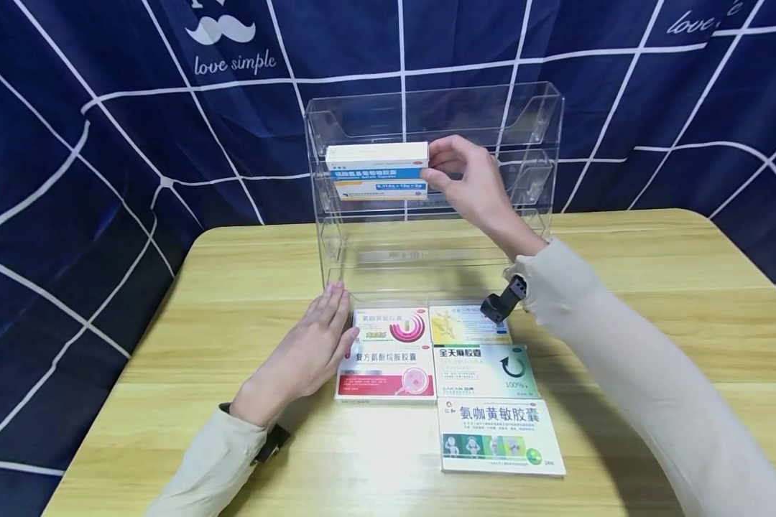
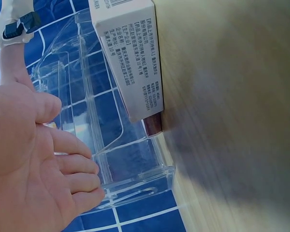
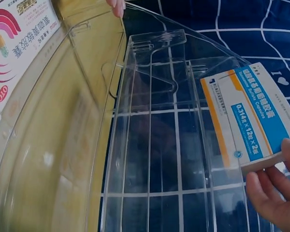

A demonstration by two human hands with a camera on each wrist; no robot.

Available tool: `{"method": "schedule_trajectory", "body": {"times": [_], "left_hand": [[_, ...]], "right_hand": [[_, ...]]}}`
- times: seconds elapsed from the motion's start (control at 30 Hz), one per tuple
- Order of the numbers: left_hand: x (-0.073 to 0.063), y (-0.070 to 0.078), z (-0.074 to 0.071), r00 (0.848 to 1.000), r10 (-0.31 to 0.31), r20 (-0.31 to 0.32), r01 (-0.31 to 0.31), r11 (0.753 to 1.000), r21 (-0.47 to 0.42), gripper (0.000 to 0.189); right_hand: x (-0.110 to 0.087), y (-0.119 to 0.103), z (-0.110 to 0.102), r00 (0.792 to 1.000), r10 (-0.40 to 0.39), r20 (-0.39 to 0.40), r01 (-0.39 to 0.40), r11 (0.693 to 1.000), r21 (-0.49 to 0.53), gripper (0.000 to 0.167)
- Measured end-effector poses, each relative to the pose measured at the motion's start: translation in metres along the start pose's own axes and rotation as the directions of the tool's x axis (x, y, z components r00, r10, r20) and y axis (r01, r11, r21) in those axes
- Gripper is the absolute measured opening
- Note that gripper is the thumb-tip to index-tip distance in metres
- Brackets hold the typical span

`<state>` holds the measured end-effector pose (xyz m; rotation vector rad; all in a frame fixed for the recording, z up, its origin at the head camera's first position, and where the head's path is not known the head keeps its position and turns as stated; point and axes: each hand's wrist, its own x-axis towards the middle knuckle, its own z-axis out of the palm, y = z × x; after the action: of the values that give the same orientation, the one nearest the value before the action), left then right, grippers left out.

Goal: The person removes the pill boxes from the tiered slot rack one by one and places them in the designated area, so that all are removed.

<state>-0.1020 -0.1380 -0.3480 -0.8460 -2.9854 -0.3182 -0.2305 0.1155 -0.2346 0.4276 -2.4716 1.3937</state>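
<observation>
My right hand point(image 1: 468, 179) pinches the right end of a white medicine box point(image 1: 378, 172) with a blue band and orange trim. In the head view that box overlaps the upper tiers of a clear plastic tiered rack point(image 1: 420, 256), its printed face toward me. The right wrist view shows the thumb on the front of the box and the fingers behind. Low at the rack's left front corner lies my left hand point(image 1: 310, 345), fingers extended and holding nothing. Its fingertips are right beside a pink-and-white medicine box point(image 1: 391, 324).
In front of the rack, a red-and-white box point(image 1: 386, 373), a yellow-and-white box point(image 1: 459, 324), a green-and-white box point(image 1: 485, 370) and a larger white box point(image 1: 501, 438) lie on the wooden table point(image 1: 246, 287). A dark blue gridded cloth point(image 1: 233, 129) hangs behind.
</observation>
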Motion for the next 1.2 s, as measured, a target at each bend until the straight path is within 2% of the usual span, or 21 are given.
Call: {"method": "schedule_trajectory", "body": {"times": [0.43,0.6,0.7,0.9,1.2], "left_hand": [[-0.002,-0.001,0.001,1.000,0.009,-0.012,-0.009,1.000,-0.002,0.062],[-0.002,-0.002,0.002,1.000,0.012,-0.019,-0.012,1.000,-0.002,0.061],[-0.003,-0.002,0.002,1.000,0.016,-0.021,-0.016,1.000,-0.002,0.061],[-0.003,-0.001,0.000,1.000,0.004,-0.008,-0.004,1.000,-0.005,0.061],[-0.002,-0.001,-0.003,1.000,0.003,-0.001,-0.003,1.000,-0.018,0.059]], "right_hand": [[-0.013,-0.004,-0.010,0.986,-0.116,-0.118,0.117,0.993,0.004,0.026],[-0.024,-0.004,-0.014,0.985,-0.120,-0.124,0.124,0.992,0.029,0.026],[-0.033,-0.003,-0.017,0.988,-0.109,-0.106,0.111,0.994,0.014,0.028],[-0.052,0.001,-0.024,0.997,-0.073,-0.018,0.073,0.997,-0.021,0.032],[-0.080,0.005,-0.030,0.996,0.011,0.087,-0.014,0.999,0.040,0.033]]}}
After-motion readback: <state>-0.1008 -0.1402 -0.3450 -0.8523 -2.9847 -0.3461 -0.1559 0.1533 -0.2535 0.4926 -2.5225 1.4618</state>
